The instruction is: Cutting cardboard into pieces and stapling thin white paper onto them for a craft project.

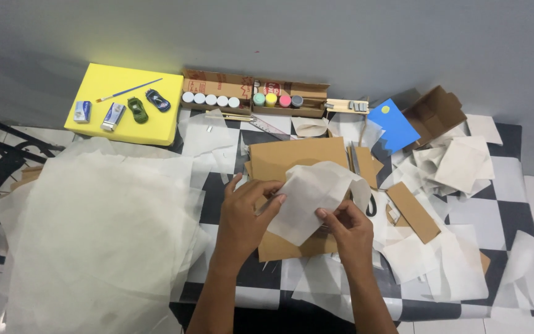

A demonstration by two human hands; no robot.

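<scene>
Far to my left a big stack of white tissue sheets (94,229) spills over the table edge, and beyond it the yellow board (128,102) carries a thin paintbrush (128,91), two toy cars (148,105) and two small tubes. None of that is in my way.

My left hand (242,219) is curled, thumb and forefinger closed on the left edge of the white paper piece (310,198), with what looks like a thin tool tucked under the fingers; I cannot tell what it is. The paper sits in the middle of the table, lifted just above the brown cardboard sheet (295,158) and partly covering it.

My right hand (347,229) pinches the paper's lower corner between thumb and fingertips, the other fingers folded under.

The sheet looks thin and floppy, so I judge it best to keep both pinches light, hold it taut between them without pulling hard, and keep it flat over the cardboard so it neither creases nor tears.

To the right lie loose paper scraps (458,167), a cardboard strip (412,211) and a blue card (394,127); paint pots (242,99) line the back.
</scene>
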